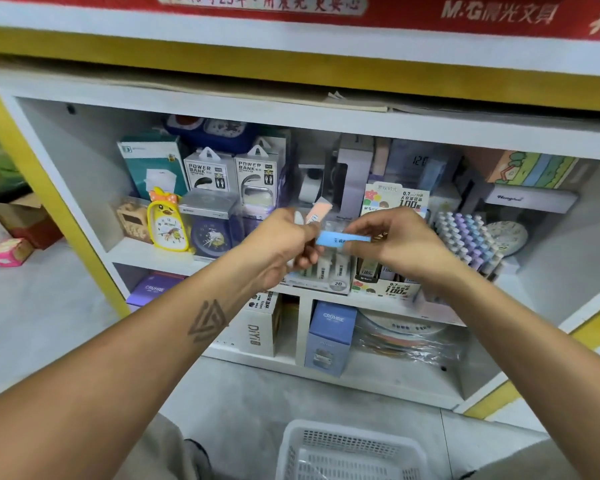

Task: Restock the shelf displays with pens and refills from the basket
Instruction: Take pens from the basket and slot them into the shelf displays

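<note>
Mid-restock: we've got a blue refill pack [343,240] pinched btwn left hand [284,244] and right hand [395,240]; left prob also grips a pink one. Next: slot it into the display box [326,275] below. Basket [352,452] on floor.

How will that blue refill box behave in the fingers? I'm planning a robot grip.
The blue refill box spans straight between the left hand and right hand without sagging, so it is probably stiff. It looks slim and small, so likely light. Its flat sides suggest it won't roll, though its glossy surface may be slippery.
</note>
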The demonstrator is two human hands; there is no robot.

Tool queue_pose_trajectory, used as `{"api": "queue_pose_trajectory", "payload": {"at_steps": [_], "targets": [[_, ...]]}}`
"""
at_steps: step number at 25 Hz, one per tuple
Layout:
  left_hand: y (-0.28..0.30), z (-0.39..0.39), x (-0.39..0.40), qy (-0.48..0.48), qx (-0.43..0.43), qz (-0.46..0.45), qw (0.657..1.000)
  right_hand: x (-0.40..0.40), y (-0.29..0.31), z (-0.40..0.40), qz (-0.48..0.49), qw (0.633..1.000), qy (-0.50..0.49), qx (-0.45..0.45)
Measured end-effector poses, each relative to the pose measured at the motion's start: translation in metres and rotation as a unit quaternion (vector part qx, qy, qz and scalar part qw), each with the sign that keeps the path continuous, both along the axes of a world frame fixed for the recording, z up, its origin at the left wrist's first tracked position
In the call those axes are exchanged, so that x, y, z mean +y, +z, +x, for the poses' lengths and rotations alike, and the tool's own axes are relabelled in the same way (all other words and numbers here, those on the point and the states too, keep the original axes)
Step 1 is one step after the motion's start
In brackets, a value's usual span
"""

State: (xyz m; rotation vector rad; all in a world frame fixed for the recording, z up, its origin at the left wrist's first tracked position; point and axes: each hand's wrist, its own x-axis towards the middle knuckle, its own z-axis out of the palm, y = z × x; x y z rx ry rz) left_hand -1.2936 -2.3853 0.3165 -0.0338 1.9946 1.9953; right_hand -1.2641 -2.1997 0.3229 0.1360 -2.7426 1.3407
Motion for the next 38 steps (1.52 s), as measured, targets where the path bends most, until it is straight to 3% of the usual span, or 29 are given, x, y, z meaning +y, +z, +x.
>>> {"api": "queue_pose_trajectory", "payload": {"at_steps": [3, 5, 8, 12, 15, 20, 27, 38], "targets": [[-0.001, -0.006, -0.006, -0.013, 0.045, -0.047, 0.998, -0.017, 0.0, -0.006, 0.133, 0.99, 0.028, 0.027], [0.001, -0.008, -0.01, -0.014, 0.054, -0.04, 0.998, -0.029, 0.0, -0.011, 0.111, 0.993, 0.039, 0.002], [0.006, -0.014, -0.023, -0.002, 0.001, 0.038, 0.999, -0.04, -0.002, -0.017, 0.067, 0.996, 0.049, -0.02], [0.011, -0.038, -0.058, 0.098, -0.038, 0.078, 0.991, -0.041, 0.001, -0.038, 0.001, 1.0, -0.015, 0.023], [0.012, -0.044, -0.066, 0.122, -0.05, 0.073, 0.989, -0.044, 0.004, -0.062, 0.021, 0.997, -0.023, 0.069], [0.011, -0.043, -0.066, 0.08, -0.072, 0.035, 0.994, -0.062, -0.008, -0.1, 0.125, 0.978, -0.053, 0.161], [0.01, -0.043, -0.074, 0.054, -0.07, -0.018, 0.996, -0.064, -0.04, -0.118, 0.311, 0.941, -0.016, 0.13], [0.012, -0.04, -0.076, 0.059, -0.076, -0.004, 0.995, -0.074, -0.039, -0.13, 0.389, 0.919, 0.028, 0.054]]}}
